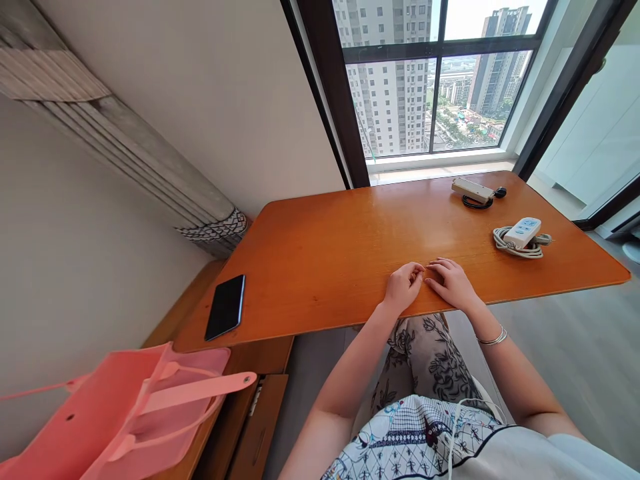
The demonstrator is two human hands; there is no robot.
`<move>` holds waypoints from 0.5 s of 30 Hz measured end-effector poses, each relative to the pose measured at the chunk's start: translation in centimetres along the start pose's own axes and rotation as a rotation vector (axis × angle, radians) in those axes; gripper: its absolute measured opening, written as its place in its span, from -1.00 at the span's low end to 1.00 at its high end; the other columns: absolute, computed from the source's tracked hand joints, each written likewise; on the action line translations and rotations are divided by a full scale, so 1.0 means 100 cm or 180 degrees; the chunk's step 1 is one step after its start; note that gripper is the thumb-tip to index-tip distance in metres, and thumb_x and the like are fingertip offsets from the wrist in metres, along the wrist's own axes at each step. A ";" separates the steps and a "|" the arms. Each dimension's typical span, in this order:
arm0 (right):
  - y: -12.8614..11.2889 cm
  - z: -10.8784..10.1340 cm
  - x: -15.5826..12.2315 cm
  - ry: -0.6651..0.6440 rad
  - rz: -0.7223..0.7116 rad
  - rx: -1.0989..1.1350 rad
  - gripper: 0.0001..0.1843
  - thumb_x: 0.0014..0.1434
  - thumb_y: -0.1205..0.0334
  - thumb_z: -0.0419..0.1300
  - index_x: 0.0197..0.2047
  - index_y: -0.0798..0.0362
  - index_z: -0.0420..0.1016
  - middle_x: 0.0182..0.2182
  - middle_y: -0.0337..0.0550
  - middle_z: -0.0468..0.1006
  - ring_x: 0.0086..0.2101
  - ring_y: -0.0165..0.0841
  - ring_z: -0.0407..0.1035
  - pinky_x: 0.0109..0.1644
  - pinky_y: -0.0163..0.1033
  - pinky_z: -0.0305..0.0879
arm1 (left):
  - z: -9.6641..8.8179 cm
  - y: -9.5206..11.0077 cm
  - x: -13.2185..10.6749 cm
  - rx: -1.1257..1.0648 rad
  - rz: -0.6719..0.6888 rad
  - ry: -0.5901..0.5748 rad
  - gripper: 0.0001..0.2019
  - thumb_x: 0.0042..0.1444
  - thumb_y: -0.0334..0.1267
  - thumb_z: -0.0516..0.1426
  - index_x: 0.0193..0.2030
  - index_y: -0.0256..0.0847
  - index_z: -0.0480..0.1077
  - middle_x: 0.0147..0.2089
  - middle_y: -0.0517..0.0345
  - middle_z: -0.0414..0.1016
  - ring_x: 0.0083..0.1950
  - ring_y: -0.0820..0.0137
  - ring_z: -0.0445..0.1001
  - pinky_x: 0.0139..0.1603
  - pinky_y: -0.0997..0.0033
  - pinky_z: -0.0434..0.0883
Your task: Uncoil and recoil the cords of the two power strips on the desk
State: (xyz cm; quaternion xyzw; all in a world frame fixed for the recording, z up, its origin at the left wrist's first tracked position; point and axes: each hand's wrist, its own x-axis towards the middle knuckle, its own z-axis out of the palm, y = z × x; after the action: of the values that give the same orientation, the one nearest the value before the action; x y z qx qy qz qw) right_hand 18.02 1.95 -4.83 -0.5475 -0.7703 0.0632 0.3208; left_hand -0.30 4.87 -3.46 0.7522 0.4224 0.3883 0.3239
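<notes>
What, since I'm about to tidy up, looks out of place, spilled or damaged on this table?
Nothing on the table looks spilled or damaged, and nothing plainly stands out. At most, the white power strip looks a little untidy: its grey cord lies in loose loops about it.

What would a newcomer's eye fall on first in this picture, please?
Probably the wide orange-brown table across the middle, with the person's left hand and right hand close together at its near edge. Next, the bright pink bag at the lower left would stand out. The window at the top, showing tall buildings outside, may also draw the eye.
</notes>
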 end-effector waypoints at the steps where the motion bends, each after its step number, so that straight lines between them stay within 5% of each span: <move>1: 0.000 0.000 0.000 -0.0005 0.0005 -0.0004 -0.65 0.28 0.06 0.20 0.04 0.05 0.57 0.04 0.06 0.60 0.13 -0.01 0.41 0.25 0.20 0.33 | 0.000 0.000 0.000 0.0018 0.0009 -0.0016 -0.88 0.21 -0.35 0.12 -0.22 -0.17 0.51 -0.27 0.11 0.58 -0.34 0.40 0.46 -0.23 0.40 0.41; 15: -0.003 0.001 0.000 -0.0030 0.0049 -0.0057 -0.68 0.27 0.13 0.23 0.03 0.08 0.57 0.05 0.04 0.60 0.10 -0.05 0.43 0.25 0.14 0.33 | 0.001 -0.004 0.000 0.0263 0.0125 -0.0028 -0.89 0.22 -0.38 0.12 -0.21 -0.19 0.49 -0.27 0.15 0.60 -0.34 0.46 0.47 -0.25 0.47 0.41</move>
State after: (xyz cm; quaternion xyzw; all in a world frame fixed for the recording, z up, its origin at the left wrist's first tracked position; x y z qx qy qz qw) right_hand 17.74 1.85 -4.74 -0.5560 -0.7680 0.0614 0.3118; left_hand -0.39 4.98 -3.79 0.7748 0.4219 0.3736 0.2868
